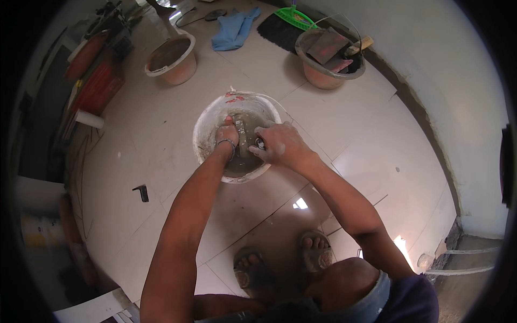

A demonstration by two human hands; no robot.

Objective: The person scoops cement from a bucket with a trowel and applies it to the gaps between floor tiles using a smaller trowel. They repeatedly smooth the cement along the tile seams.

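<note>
A white bucket (201, 121) with a wire handle stands on the tiled floor before me, smeared inside and partly filled with murky grey water. My left hand (227, 134), a bracelet at its wrist, reaches into it and is closed against a long, flat, wet grey tool (240, 132) whose kind I cannot make out. Over the bucket's right side is my right hand (280, 142), dusted with grey. Its fingers are curled, with a small shiny piece (260, 143) showing at them. What exactly they grip is partly hidden.
Beyond the bucket are a tub of grey material (180, 70), a blue cloth (235, 29), a green-topped broom (280, 27) and a tub of tools (323, 78) by the right wall. A small black angled piece (141, 192) lies to the left. My sandalled feet (250, 267) are close below.
</note>
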